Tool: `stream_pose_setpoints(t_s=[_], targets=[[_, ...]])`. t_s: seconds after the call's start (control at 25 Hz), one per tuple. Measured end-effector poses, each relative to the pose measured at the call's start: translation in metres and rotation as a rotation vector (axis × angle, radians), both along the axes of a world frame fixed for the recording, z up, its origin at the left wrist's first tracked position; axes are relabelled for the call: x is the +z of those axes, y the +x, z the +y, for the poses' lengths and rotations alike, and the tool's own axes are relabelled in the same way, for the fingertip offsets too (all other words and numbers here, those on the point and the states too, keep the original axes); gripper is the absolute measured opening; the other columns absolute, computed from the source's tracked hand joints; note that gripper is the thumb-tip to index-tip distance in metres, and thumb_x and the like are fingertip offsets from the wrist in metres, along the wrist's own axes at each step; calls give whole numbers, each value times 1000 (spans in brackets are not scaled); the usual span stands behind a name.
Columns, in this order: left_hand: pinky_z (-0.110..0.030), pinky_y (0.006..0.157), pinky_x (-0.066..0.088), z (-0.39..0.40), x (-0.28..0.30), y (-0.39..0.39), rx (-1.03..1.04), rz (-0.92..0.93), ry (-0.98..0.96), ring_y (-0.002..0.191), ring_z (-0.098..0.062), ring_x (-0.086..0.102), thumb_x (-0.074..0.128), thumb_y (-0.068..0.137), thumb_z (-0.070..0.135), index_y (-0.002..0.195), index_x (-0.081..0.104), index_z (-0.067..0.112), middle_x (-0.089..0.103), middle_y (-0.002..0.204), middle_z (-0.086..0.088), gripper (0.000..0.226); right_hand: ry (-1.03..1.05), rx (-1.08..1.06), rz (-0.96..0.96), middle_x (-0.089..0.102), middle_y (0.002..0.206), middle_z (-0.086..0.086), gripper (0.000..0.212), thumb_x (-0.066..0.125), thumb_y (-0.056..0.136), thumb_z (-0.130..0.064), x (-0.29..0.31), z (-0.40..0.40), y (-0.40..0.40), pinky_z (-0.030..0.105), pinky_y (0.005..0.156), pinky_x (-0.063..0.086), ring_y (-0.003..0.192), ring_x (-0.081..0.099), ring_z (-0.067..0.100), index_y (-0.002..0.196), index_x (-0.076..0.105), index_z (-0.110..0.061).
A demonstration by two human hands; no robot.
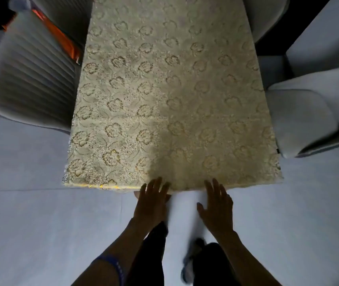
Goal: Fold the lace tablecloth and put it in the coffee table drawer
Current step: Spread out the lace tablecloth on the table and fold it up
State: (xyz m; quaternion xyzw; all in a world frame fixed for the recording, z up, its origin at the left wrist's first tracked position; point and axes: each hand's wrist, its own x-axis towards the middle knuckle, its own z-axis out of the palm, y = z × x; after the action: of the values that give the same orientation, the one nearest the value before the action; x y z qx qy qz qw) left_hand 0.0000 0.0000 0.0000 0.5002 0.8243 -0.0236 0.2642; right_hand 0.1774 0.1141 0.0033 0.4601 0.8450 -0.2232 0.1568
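Note:
A cream lace tablecloth (164, 96) with a gold flower pattern lies spread flat over a long table, covering it from the far end to the near edge. My left hand (151, 205) is at that near edge, fingers spread, fingertips over the cloth's hem. My right hand (218, 207) hovers beside it to the right, fingers apart, fingertips just at the hem. Neither hand grips anything. No coffee table or drawer is in view.
A grey ribbed chair (30, 79) stands at the table's left, with something orange (61, 38) behind it. Grey cushioned seats (304, 112) stand at the right. The floor (40, 223) is pale. My legs and a shoe (191, 263) show below.

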Motion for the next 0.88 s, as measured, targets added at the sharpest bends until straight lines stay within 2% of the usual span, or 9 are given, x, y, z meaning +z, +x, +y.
stream_pose_setpoints(t_s=[0.16,0.4,0.48,0.52,0.6,0.64,0.72,0.8,0.88], targets=[[-46,121,2,39,-16,11,-134,35,67,150,-25,-2,38,98,28,153,-5,32,-6,163,-4,70,129,77,-28,-14,162,5,85,49,91,-43,-12,13,-12,51,118,10,149,-4,32,153,-9,-29],[-49,118,11,71,-33,19,50,154,-25,148,-32,-13,42,97,41,150,-16,34,-20,160,-9,79,205,159,0,16,161,12,91,69,79,-34,-34,68,8,55,109,33,145,23,38,153,18,-23],[-46,112,30,77,-29,23,65,160,49,149,-37,8,49,95,39,154,5,32,-1,162,-15,74,292,179,56,40,151,16,83,77,73,-28,-42,90,11,50,93,48,130,47,39,146,40,-17],[-41,103,43,75,-25,25,70,119,83,143,-38,29,61,90,33,151,28,28,22,158,-17,69,323,205,69,53,141,16,75,82,69,-24,-46,96,14,47,85,53,118,58,39,138,53,-14],[-25,81,56,68,-21,26,257,-61,211,117,-32,62,73,81,20,124,65,21,62,131,-11,44,352,282,109,71,114,12,50,88,63,-18,-46,94,28,42,71,59,93,70,35,111,73,-14],[-20,78,53,64,-13,25,267,-97,182,110,-28,66,68,86,22,115,69,23,69,120,-5,29,347,306,154,74,100,9,36,90,61,-17,-44,89,36,37,62,59,80,71,32,94,77,-16],[-26,81,49,70,2,18,147,-104,38,103,-23,66,53,93,31,108,67,27,72,109,1,21,221,313,143,69,71,2,25,92,57,-20,-27,88,39,28,47,52,57,66,21,69,71,-18],[-31,84,47,96,19,-3,163,-129,-1,106,-23,64,50,94,30,106,69,26,71,110,1,22,123,254,91,68,71,1,18,82,72,-27,2,111,16,27,53,51,63,67,19,76,68,-17],[-31,87,47,138,52,-32,277,-106,196,107,-23,64,52,94,24,107,71,26,72,111,1,23,157,80,202,69,90,4,13,57,92,-24,32,147,-25,30,69,48,84,67,25,96,65,-15]])
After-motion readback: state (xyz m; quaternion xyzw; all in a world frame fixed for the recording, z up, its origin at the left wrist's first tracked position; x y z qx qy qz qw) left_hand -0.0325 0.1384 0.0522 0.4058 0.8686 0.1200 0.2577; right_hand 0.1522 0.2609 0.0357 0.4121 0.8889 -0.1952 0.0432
